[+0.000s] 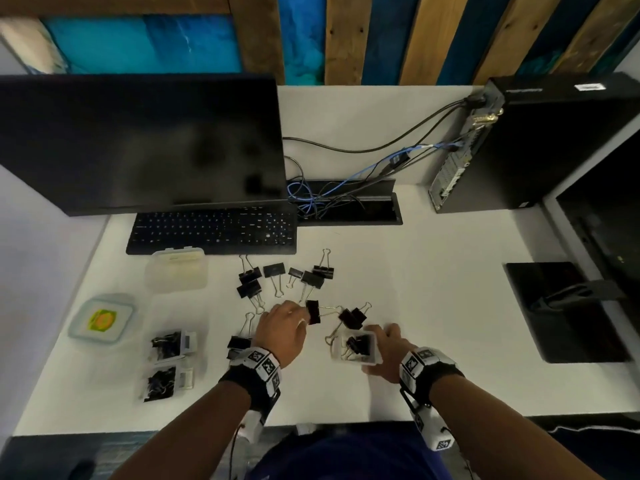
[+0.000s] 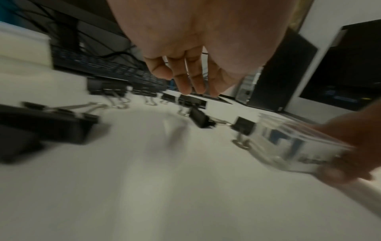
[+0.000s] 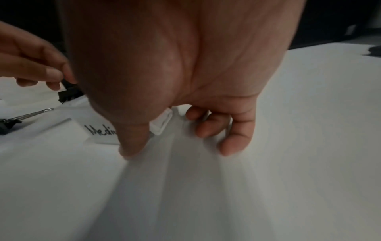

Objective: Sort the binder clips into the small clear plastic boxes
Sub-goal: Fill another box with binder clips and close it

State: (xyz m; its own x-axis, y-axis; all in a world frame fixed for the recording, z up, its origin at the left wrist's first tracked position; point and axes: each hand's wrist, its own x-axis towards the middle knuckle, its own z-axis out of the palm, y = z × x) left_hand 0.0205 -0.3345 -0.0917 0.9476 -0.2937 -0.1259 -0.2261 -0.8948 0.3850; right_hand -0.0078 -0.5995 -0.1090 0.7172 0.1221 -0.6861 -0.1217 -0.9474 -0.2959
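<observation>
Black clips already fill the two small clear boxes (image 1: 171,344) at the left of the white desk (image 1: 433,306); just right of them one loose clip (image 1: 239,341) lies beside the left wrist; further back a scatter of binder clips (image 1: 277,275) lies below the keyboard (image 1: 211,230). Moving right, the left hand (image 1: 284,329) hovers palm down over the desk, fingers loosely extended; whether its fingertips (image 2: 185,88) already touch the black binder clip (image 1: 313,311) just beyond them, I cannot tell; that clip lies to the hand's right and slightly forward, its wire handle (image 1: 329,308) pointing right toward another clip (image 1: 351,318). The left hand is clearly the nearer one. Rightmost, the right hand (image 1: 384,351) grips a small clear box (image 1: 356,348) with thumb and fingers curled round its sides, holding it tilted and open; clips lie inside it; a handwritten label (image 3: 101,130) beginning "Medi" shows on its face. Judging by this, the clip needs only a short carry right into that box.
</observation>
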